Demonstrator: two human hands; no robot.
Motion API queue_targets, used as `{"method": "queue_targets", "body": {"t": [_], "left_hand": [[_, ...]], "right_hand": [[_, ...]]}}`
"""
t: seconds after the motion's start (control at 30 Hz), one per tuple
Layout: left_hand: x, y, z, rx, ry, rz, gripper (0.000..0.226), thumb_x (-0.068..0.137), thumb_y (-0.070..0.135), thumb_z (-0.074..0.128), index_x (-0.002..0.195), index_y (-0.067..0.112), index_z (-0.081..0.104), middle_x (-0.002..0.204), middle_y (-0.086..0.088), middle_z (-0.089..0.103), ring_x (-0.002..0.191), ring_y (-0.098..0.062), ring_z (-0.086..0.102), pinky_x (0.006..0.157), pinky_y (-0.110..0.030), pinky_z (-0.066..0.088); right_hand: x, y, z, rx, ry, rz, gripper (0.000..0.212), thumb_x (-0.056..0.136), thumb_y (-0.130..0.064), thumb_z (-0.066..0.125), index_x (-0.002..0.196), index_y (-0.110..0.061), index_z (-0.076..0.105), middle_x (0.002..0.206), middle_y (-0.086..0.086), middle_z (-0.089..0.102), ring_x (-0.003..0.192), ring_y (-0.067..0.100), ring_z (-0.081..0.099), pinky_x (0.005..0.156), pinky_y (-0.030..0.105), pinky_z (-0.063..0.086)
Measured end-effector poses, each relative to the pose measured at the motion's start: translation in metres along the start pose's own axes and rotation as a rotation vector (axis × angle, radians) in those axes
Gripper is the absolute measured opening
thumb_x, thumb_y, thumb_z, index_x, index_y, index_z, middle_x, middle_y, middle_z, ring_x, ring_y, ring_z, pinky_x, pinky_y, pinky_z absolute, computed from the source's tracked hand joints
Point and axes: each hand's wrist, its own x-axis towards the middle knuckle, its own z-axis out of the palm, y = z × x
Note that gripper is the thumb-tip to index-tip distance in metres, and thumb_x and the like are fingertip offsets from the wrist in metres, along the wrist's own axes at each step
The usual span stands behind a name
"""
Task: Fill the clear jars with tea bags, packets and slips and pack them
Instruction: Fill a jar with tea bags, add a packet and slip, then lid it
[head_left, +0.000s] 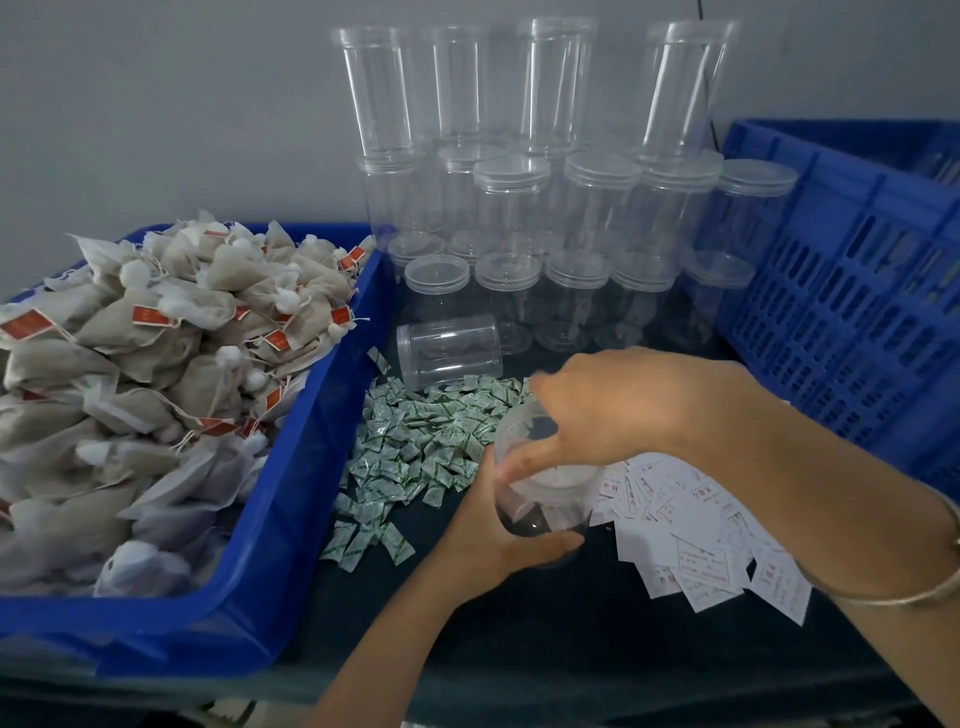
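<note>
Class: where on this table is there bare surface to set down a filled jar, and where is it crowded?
Bare table lies along the near edge, bordered by the blue bin, the packets and the slips. Crowded: the back, stacked with empty jars, and the middle, where the left hand and right hand grip the held jar.

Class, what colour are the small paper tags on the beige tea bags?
Orange-red tags, clearest in the head view.
</note>
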Motion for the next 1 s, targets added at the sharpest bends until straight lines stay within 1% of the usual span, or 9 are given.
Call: {"method": "queue_targets", "body": {"t": [0.07, 0.13, 0.23, 0.33, 0.47, 0.57, 0.67, 0.83, 1.0], "left_hand": [[0.000, 0.001, 0.001, -0.016, 0.011, 0.006, 0.078, 0.063, 0.025, 0.087, 0.124, 0.036, 0.040, 0.111, 0.039, 0.056, 0.104, 0.016, 0.054, 0.081, 0.000, 0.040], [0.000, 0.002, 0.003, -0.031, 0.031, 0.004, 0.079, 0.059, 0.032, 0.085, 0.124, 0.038, 0.040, 0.113, 0.032, 0.059, 0.106, 0.010, 0.055, 0.082, -0.004, 0.042], [0.000, 0.004, 0.003, -0.037, 0.018, 0.014, 0.082, 0.062, 0.035, 0.084, 0.130, 0.037, 0.039, 0.116, 0.032, 0.056, 0.110, 0.011, 0.053, 0.084, -0.005, 0.042], [0.000, 0.002, 0.002, -0.040, 0.010, 0.016, 0.079, 0.064, 0.027, 0.085, 0.131, 0.027, 0.043, 0.116, 0.036, 0.054, 0.110, 0.014, 0.052, 0.083, -0.003, 0.042], [-0.001, 0.001, 0.004, -0.041, 0.052, -0.005, 0.079, 0.055, 0.040, 0.085, 0.120, 0.046, 0.040, 0.105, 0.029, 0.062, 0.096, 0.006, 0.060, 0.075, -0.009, 0.046], [0.000, 0.003, 0.004, -0.029, 0.036, 0.021, 0.082, 0.062, 0.028, 0.085, 0.119, 0.059, 0.035, 0.108, 0.031, 0.060, 0.099, 0.011, 0.058, 0.076, -0.006, 0.046], [-0.001, 0.004, 0.003, -0.036, 0.025, 0.040, 0.080, 0.067, 0.021, 0.085, 0.126, 0.045, 0.037, 0.119, 0.032, 0.056, 0.110, 0.013, 0.053, 0.082, -0.002, 0.042], [-0.002, 0.003, 0.004, -0.029, 0.057, 0.026, 0.079, 0.060, 0.033, 0.085, 0.123, 0.045, 0.039, 0.112, 0.027, 0.061, 0.101, 0.008, 0.058, 0.079, -0.005, 0.043], [-0.002, 0.002, 0.005, -0.058, 0.056, 0.021, 0.084, 0.057, 0.037, 0.085, 0.128, 0.034, 0.041, 0.115, 0.025, 0.059, 0.110, 0.003, 0.056, 0.085, -0.009, 0.044]], "right_hand": [[-0.002, -0.001, -0.005, -0.014, -0.048, -0.083, 0.067, 0.086, -0.062, 0.064, 0.139, -0.026, 0.047, 0.102, -0.008, 0.051, 0.079, 0.009, 0.051, 0.058, 0.024, 0.039], [-0.006, 0.001, -0.013, 0.017, -0.118, -0.175, 0.078, 0.084, -0.031, 0.077, 0.146, -0.047, 0.033, 0.135, -0.007, 0.039, 0.104, 0.013, 0.052, 0.063, 0.022, 0.042], [-0.005, -0.005, -0.007, -0.002, -0.107, -0.151, 0.099, 0.076, -0.054, 0.080, 0.150, -0.056, 0.014, 0.160, -0.004, 0.004, 0.143, 0.029, 0.027, 0.096, 0.039, 0.047], [0.003, -0.018, 0.006, -0.060, 0.032, -0.052, 0.082, 0.086, -0.068, 0.059, 0.152, -0.033, 0.025, 0.141, 0.011, 0.033, 0.115, 0.034, 0.050, 0.077, 0.036, 0.039], [-0.001, -0.013, -0.001, 0.050, -0.060, -0.244, 0.077, 0.082, -0.023, 0.078, 0.142, -0.045, 0.036, 0.124, 0.000, 0.028, 0.122, 0.025, 0.035, 0.068, 0.026, 0.042], [-0.003, -0.009, 0.001, 0.114, -0.073, -0.166, 0.098, 0.074, -0.055, 0.080, 0.151, -0.048, 0.020, 0.156, 0.000, 0.009, 0.143, 0.029, 0.020, 0.097, 0.043, 0.047], [0.001, -0.013, 0.010, 0.022, 0.054, 0.010, 0.086, 0.078, -0.076, 0.061, 0.142, -0.022, 0.042, 0.131, 0.010, 0.042, 0.096, 0.025, 0.048, 0.076, 0.037, 0.045], [-0.001, -0.001, 0.005, 0.107, -0.012, -0.201, 0.076, 0.080, -0.030, 0.080, 0.140, -0.035, 0.034, 0.111, -0.004, 0.032, 0.091, 0.017, 0.049, 0.057, 0.025, 0.039], [0.001, 0.013, 0.007, 0.161, 0.027, -0.429, 0.076, 0.079, 0.013, 0.055, 0.133, -0.040, 0.046, 0.131, -0.012, 0.036, 0.121, 0.014, 0.031, 0.092, 0.038, 0.048]]}}
